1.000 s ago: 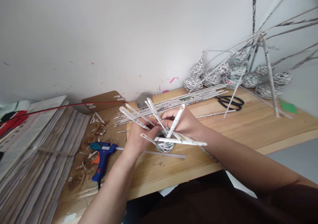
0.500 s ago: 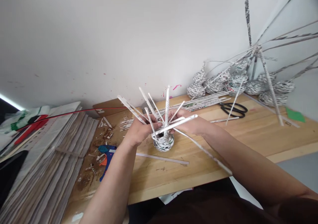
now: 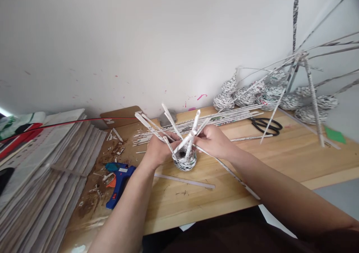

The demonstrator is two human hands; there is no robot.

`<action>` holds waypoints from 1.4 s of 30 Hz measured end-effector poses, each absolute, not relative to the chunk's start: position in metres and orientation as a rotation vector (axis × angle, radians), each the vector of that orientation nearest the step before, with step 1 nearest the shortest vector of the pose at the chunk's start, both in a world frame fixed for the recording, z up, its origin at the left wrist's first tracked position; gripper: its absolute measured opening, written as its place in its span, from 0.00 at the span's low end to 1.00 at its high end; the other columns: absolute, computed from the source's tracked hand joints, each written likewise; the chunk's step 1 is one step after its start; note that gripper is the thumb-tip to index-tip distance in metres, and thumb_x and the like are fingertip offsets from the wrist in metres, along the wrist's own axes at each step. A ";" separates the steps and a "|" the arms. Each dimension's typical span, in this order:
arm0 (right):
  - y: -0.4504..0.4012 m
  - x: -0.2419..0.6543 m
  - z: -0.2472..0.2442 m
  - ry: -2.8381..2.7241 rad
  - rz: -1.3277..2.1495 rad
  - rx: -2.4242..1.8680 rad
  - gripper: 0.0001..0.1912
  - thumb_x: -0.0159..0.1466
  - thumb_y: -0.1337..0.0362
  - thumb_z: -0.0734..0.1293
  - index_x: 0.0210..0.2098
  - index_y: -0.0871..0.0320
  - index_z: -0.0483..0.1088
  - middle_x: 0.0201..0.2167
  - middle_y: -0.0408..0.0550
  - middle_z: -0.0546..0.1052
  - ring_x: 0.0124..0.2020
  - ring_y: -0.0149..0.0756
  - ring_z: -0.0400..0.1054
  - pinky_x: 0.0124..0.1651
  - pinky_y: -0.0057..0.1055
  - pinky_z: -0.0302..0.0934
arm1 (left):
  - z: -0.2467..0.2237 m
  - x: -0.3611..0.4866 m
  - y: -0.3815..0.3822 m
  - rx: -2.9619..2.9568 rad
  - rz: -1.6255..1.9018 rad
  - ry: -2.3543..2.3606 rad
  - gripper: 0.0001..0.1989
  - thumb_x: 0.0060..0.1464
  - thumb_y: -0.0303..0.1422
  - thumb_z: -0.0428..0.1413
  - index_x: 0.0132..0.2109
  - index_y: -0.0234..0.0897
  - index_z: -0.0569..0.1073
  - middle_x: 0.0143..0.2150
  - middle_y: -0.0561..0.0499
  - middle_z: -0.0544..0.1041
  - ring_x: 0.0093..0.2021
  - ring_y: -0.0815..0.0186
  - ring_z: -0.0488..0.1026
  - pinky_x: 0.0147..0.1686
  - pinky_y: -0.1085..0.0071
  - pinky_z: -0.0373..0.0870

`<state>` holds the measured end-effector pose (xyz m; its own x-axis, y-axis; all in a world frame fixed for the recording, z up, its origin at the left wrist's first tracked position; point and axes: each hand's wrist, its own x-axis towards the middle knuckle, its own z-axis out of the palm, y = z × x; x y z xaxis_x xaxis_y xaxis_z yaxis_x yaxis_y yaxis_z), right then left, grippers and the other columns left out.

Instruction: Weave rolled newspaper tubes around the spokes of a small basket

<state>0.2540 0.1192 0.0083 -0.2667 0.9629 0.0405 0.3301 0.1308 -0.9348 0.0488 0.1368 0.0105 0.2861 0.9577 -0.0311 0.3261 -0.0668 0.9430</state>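
Note:
A small round basket [image 3: 185, 164] woven from rolled newspaper sits on the wooden table, with several paper tubes sticking up from its rim. My left hand [image 3: 160, 148] is closed around the far left side of the basket and its upright tubes; its fingertips are partly hidden behind them. On the other side, my right hand [image 3: 213, 142] pinches a paper tube at the rim, fingers pressed together. One long paper tube [image 3: 230, 172] slants from the basket under my right forearm toward the table's front edge.
Behind the basket lies a row of paper tubes [image 3: 224, 117]. Black-handled scissors [image 3: 266, 125] rest to the right, near several woven gourd shapes [image 3: 224, 101] and a tall tube frame [image 3: 314, 99]. A blue glue gun [image 3: 120, 185] and stacked newspapers [image 3: 64, 174] are on the left.
My right hand has come round to the right side of the rim, and the tube it works with has swung from pointing right to pointing up. The view has shifted slightly.

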 end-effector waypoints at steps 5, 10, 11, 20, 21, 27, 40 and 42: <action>0.117 0.249 0.008 -1.665 0.974 -1.241 0.19 0.58 0.49 0.72 0.25 0.59 0.73 0.22 0.45 0.75 0.25 0.33 0.67 0.28 0.28 0.58 | 0.016 0.051 0.135 1.576 0.793 1.225 0.13 0.37 0.38 0.68 0.30 0.34 0.81 0.26 0.49 0.80 0.26 0.63 0.74 0.28 0.70 0.69; 0.115 0.245 0.007 -1.602 0.952 -1.202 0.18 0.57 0.51 0.73 0.23 0.60 0.74 0.21 0.44 0.74 0.25 0.32 0.65 0.29 0.29 0.57 | 0.023 0.054 0.131 1.636 0.769 1.201 0.12 0.38 0.38 0.68 0.28 0.34 0.81 0.24 0.51 0.79 0.26 0.64 0.74 0.27 0.72 0.68; 0.115 0.245 0.008 -1.619 0.969 -1.163 0.18 0.57 0.52 0.73 0.23 0.60 0.73 0.21 0.43 0.73 0.25 0.31 0.65 0.29 0.28 0.58 | 0.023 0.054 0.131 1.640 0.785 1.203 0.11 0.38 0.38 0.68 0.28 0.34 0.81 0.23 0.52 0.78 0.25 0.64 0.73 0.26 0.72 0.68; 0.118 0.250 0.014 -1.599 1.466 -1.248 0.04 0.57 0.70 0.70 0.32 0.61 0.77 0.24 0.44 0.77 0.24 0.31 0.70 0.24 0.24 0.64 | 0.010 0.052 0.133 1.600 0.900 1.119 0.07 0.42 0.33 0.67 0.30 0.34 0.81 0.25 0.53 0.80 0.25 0.66 0.73 0.26 0.74 0.68; 0.118 0.250 0.015 -1.573 1.500 -1.251 0.04 0.57 0.72 0.69 0.32 0.61 0.77 0.24 0.44 0.77 0.24 0.30 0.71 0.24 0.24 0.65 | 0.008 0.052 0.134 1.583 0.893 1.107 0.07 0.42 0.32 0.67 0.31 0.34 0.81 0.25 0.53 0.80 0.25 0.66 0.73 0.26 0.74 0.69; 0.120 0.251 0.017 -1.433 1.658 -1.176 0.01 0.56 0.72 0.71 0.30 0.63 0.76 0.23 0.44 0.77 0.24 0.28 0.72 0.26 0.22 0.70 | 0.005 0.049 0.136 1.582 0.863 1.061 0.09 0.43 0.32 0.67 0.34 0.34 0.82 0.28 0.52 0.81 0.26 0.66 0.74 0.29 0.72 0.71; 0.123 0.258 0.014 -1.417 1.857 -1.207 0.17 0.62 0.52 0.72 0.30 0.61 0.73 0.22 0.45 0.77 0.20 0.30 0.72 0.19 0.22 0.66 | 0.013 0.051 0.132 1.657 0.837 1.095 0.10 0.45 0.33 0.64 0.36 0.34 0.82 0.30 0.50 0.82 0.30 0.64 0.75 0.31 0.71 0.71; 0.124 0.259 0.013 -1.452 1.860 -1.196 0.19 0.62 0.49 0.70 0.32 0.61 0.73 0.22 0.45 0.77 0.19 0.30 0.72 0.19 0.22 0.65 | 0.015 0.053 0.130 1.669 0.832 1.102 0.09 0.44 0.33 0.64 0.35 0.34 0.82 0.29 0.50 0.81 0.28 0.64 0.74 0.29 0.72 0.70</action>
